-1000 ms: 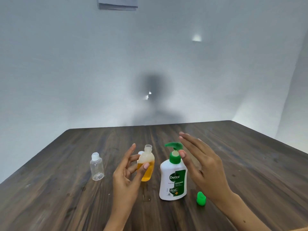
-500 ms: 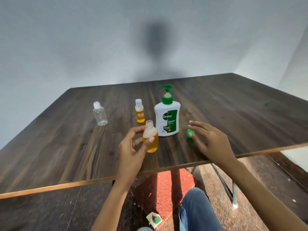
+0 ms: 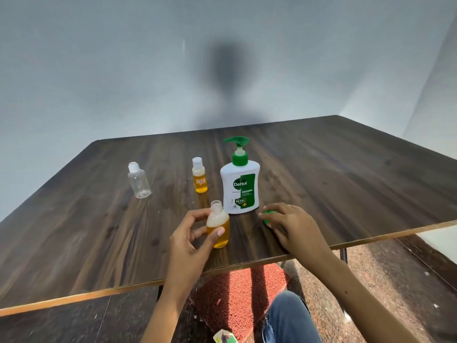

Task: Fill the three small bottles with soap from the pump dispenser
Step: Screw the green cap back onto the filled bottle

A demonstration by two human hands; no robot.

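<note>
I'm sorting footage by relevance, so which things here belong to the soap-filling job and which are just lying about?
Belongs to the job:
- pump dispenser
- open filled bottle in the left hand
- capped filled bottle
- empty clear bottle
- green cap under the right hand

Just lying about:
- red mat on the floor
- small card by the knee

dark wooden table (image 3: 346, 174), pump dispenser (image 3: 241, 188), bottles (image 3: 139, 180)

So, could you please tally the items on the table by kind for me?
Small bottles: 3 (empty, capped and filled, open one in left hand)
Pump dispenser: 1
Green cap: 1, under right hand
Total: 5
</note>
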